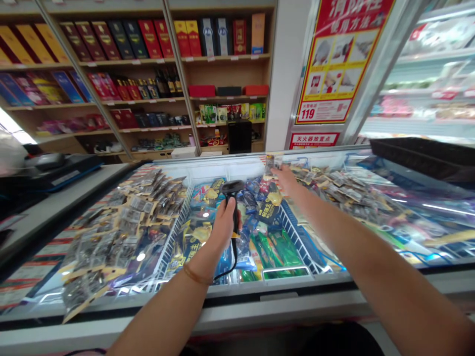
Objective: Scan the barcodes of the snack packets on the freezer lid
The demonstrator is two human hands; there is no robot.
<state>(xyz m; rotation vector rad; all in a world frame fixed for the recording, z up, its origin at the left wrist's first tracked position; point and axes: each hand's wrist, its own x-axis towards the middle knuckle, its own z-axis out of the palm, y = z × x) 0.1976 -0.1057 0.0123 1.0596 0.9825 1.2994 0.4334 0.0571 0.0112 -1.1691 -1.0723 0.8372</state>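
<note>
My left hand (226, 220) is wrapped round the handle of a black barcode scanner (233, 187), and a cord hangs from its grip. The scanner is above the middle of a glass-topped chest freezer (237, 165). Reaching to the far side, my right hand (285, 179) has its fingers closed on a small clear packet (273, 162). Many similar packets with brown card edges lie in a pile (129, 217) on the left glass. Another pile (337, 185) spreads over the right side.
Under the glass, a white wire basket (293, 225) holds bagged frozen goods. A black tray (423, 153) rests at the right rear. A counter with dark equipment (63, 173) adjoins on the left. Shelves of boxed goods (148, 39) stand behind; a lit cooler (430, 99) is at right.
</note>
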